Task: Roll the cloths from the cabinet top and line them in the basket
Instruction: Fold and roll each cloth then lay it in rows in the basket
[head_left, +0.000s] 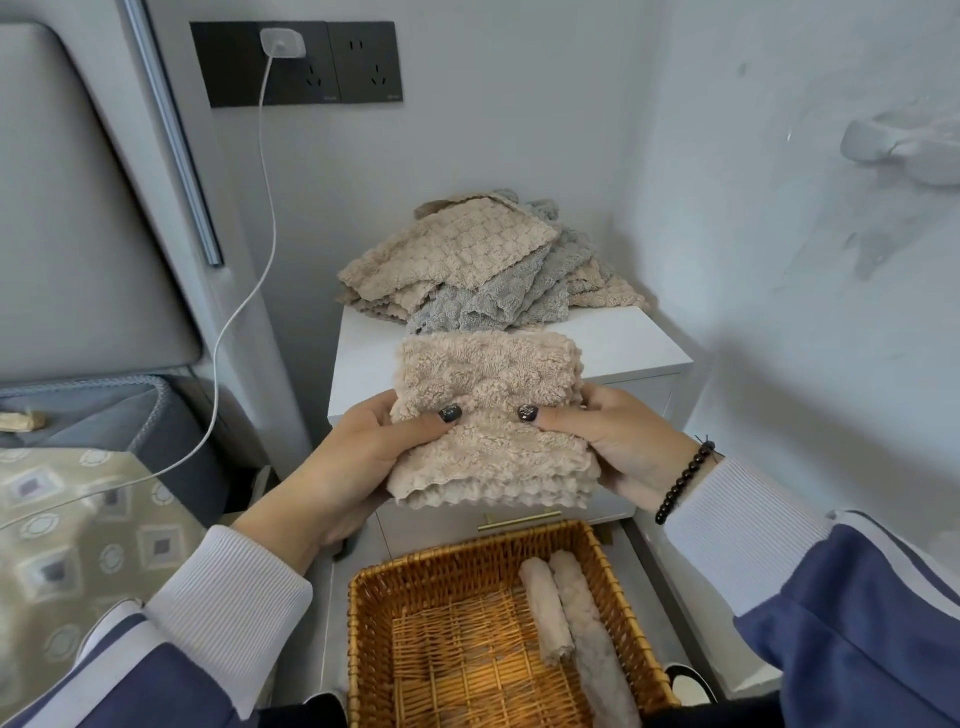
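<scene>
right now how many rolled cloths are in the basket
2. Both lie side by side against the right wall of the basket: the shorter rolled cloth on the left, the longer rolled cloth on the right, its near end cut off by the frame edge.

The folded cloth (488, 415) was beige and nubbly; the pile (483, 265) at the cabinet top's (623, 338) back edge mixed beige and grey waffle cloths. The basket (374, 623) was honey-brown wicker, the cabinet top white, the sleeves (857, 613) blue with white cuffs.
</scene>
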